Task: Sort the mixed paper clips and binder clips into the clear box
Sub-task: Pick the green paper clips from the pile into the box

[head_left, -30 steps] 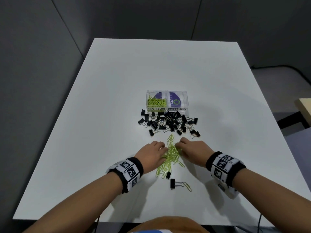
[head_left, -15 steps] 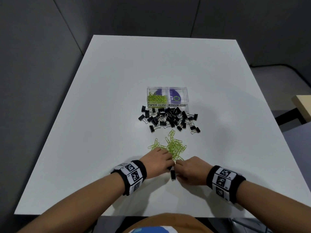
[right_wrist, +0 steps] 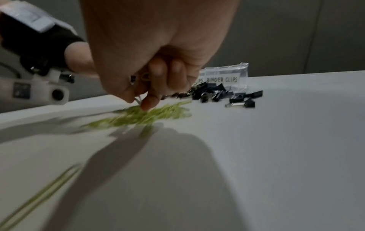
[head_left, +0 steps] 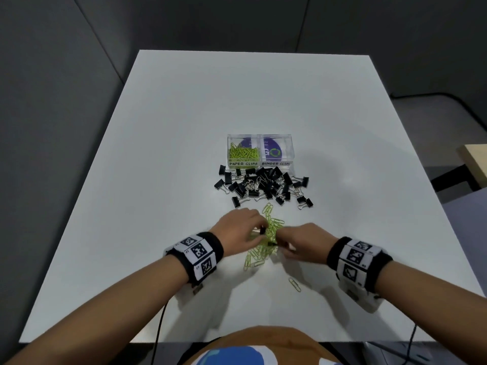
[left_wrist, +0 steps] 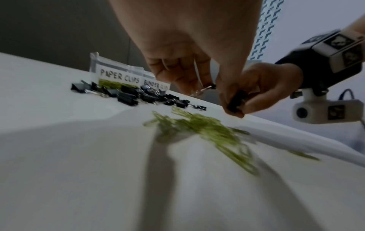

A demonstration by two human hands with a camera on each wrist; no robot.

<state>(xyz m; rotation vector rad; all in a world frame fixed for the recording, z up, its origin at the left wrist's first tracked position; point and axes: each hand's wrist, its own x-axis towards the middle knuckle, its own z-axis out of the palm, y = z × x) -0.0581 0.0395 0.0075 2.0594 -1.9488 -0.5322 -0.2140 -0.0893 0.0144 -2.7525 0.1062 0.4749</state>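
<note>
Grey walls surround a white counter. Both hands meet over the loose green paper clips, which lie under and just beside the fingers. The left hand pinches a black binder clip between thumb and fingertips; the right hand likewise pinches another binder clip. Beyond the fingers lies the binder clip pile, touching the clear box, whose left compartment holds paper clips.

Green paper clips are scattered near the front; black binder clips are heaped against the clear box, whose left compartment is partly filled.
</note>
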